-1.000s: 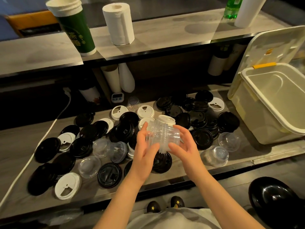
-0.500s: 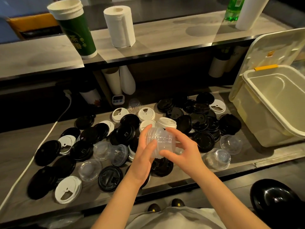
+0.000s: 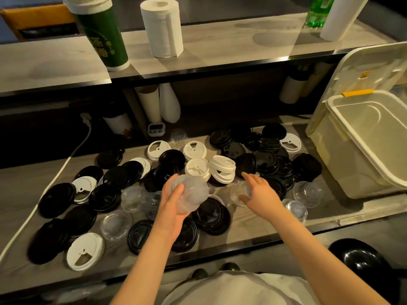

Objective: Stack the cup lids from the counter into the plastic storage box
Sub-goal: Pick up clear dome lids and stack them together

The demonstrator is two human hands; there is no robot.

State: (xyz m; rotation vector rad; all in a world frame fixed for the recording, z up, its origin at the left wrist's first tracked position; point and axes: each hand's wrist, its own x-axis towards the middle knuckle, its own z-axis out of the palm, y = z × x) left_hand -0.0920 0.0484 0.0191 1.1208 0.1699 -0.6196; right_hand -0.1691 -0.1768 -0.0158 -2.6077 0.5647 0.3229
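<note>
Several black, white and clear cup lids lie scattered over the lower counter [image 3: 253, 227]. My left hand [image 3: 172, 210] grips a nested stack of clear dome lids [image 3: 191, 193] just above the pile. My right hand [image 3: 258, 192] is a little to the right of it, fingers spread over a single clear dome lid [image 3: 239, 191] lying on the counter; I cannot see a firm grip on it. A short stack of white lids [image 3: 222, 169] sits behind the hands. The empty plastic storage box [image 3: 343, 137] stands at the counter's right end, its hinged lid [image 3: 374, 69] tilted open behind it.
On the upper shelf stand a green cup sleeve [image 3: 103, 34], a paper towel roll [image 3: 163, 27] and a green bottle [image 3: 319, 12]. A white cable [image 3: 66, 164] runs along the counter's left side. A small timer [image 3: 155, 128] sits at the back. A black round object [image 3: 361, 263] is at lower right.
My right hand let go of the clear lid stack and moved right, down to a loose clear lid. My left hand alone now holds the stack, turned more upright.
</note>
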